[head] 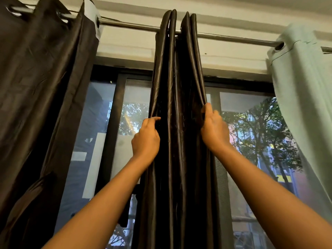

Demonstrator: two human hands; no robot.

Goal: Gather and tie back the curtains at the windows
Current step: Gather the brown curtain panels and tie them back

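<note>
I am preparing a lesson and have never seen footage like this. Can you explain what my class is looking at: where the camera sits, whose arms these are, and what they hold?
There is no machine here. The single picture comes from a wide-angle camera worn on a person's head, so the two bare arms reaching up are that person's own. They face a window with a metal rod across the top. Three curtains hang from it: a dark curtain at the left, a pale curtain at the right, and a bunched curtain in the middle, gathered into narrow folds. The left hand grips the bunch's left edge and the right hand grips its right edge. No tie is visible yet.
</note>
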